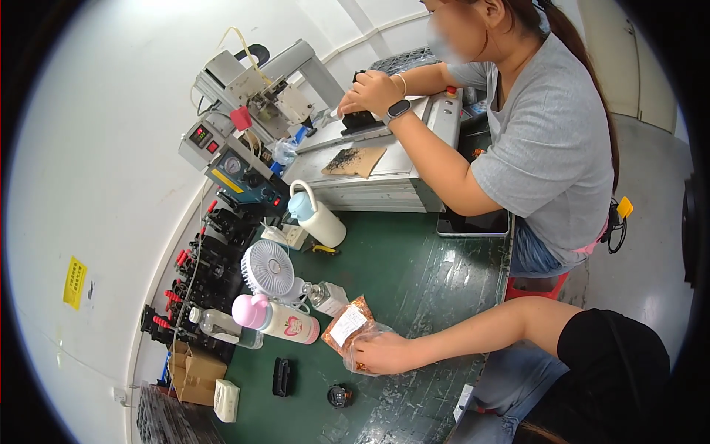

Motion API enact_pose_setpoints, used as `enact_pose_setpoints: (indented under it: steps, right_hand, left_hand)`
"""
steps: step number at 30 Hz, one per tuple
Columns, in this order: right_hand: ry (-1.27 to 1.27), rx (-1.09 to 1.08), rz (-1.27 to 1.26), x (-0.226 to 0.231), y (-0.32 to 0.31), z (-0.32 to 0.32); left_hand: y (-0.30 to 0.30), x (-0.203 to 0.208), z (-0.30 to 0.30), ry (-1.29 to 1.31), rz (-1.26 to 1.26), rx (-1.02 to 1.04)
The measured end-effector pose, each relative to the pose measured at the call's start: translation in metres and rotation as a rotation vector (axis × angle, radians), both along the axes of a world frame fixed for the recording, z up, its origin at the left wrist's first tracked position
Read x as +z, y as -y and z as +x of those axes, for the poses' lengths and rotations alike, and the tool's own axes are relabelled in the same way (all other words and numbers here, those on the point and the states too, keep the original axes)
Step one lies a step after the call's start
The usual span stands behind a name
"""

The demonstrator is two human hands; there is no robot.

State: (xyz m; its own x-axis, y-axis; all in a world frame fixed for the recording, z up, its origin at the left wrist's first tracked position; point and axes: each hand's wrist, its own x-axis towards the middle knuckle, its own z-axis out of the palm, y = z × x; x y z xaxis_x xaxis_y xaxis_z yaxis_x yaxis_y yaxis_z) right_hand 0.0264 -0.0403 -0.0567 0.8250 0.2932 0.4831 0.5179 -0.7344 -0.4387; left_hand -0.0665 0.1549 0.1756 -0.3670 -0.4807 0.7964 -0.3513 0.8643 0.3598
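Note:
My right hand (379,353) reaches across the green table, its fingers closed on the lower end of a clear plastic bag (356,320) filled with small orange-brown pieces. A white label lies on the bag's upper side. My left hand is out of view. On the table near the bag are a small round black part (339,396) and a long black part (282,377). Beyond the bag lie a small clear bottle (326,297) and a white tumbler with a pink lid (288,323).
A co-worker (543,133) in grey holds a black part (359,120) at a bench machine (259,103). A white fan (269,268), a white jug (318,218), a clear bottle (231,329), black fixtures (207,259) and a cardboard box (196,374) line the wall side.

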Motion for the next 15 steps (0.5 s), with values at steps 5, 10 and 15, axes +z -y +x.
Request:
enact_pose_setpoints:
  steps: [5,10,15]
  right_hand:
    - [0.021,0.024,-0.084,0.008,0.0,-0.006]
    - [-0.001,0.024,-0.077,0.006,0.0,-0.004]
    - [0.004,0.032,-0.056,0.012,0.003,-0.004]
  left_hand:
    - [0.0,0.007,-0.01,-0.1,0.022,-0.046]
    - [-0.002,-0.001,-0.001,-0.162,0.001,-0.083]
    - [-0.021,-0.018,0.007,-0.239,0.056,-0.161]
